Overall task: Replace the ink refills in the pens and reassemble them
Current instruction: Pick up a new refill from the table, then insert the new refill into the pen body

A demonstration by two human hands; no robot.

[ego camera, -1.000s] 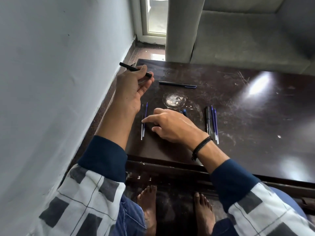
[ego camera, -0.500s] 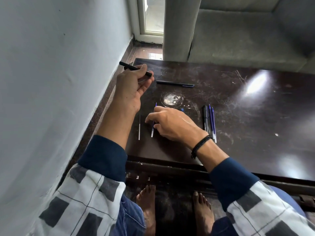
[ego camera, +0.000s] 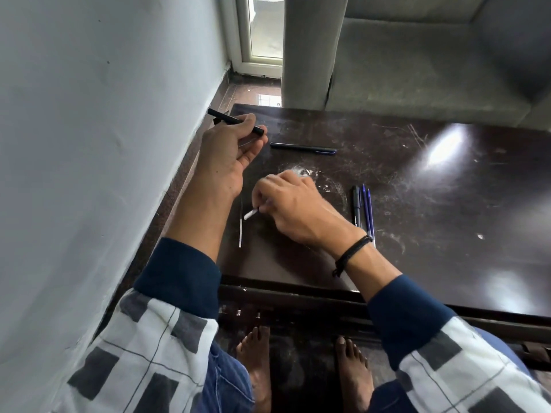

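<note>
My left hand point(ego camera: 226, 158) is raised near the table's far left corner and grips a black pen barrel point(ego camera: 226, 119) between thumb and fingers. Lower down, my right hand point(ego camera: 293, 204) pinches a refill point(ego camera: 250, 215); only its pale end pokes out from the fingers, lifted off the dark table point(ego camera: 417, 234). A thin clear refill point(ego camera: 240, 228) lies flat just left of that hand. A whole dark pen with a blue end point(ego camera: 302, 148) rests farther back. To the right lie a black pen point(ego camera: 356, 205) and two blue refills point(ego camera: 367, 210) side by side.
A white wall point(ego camera: 89, 144) runs close along the left side of the table. A grey sofa point(ego camera: 417, 70) stands behind the table's far edge. A scuffed pale ring mark point(ego camera: 310, 174) sits mid-table. My bare feet point(ego camera: 304, 368) are under the near edge.
My right hand has picked up the blue refill that lay beside the clear one and drawn it rightward off the table. The left hand keeps hold of the barrel, hardly moved.
</note>
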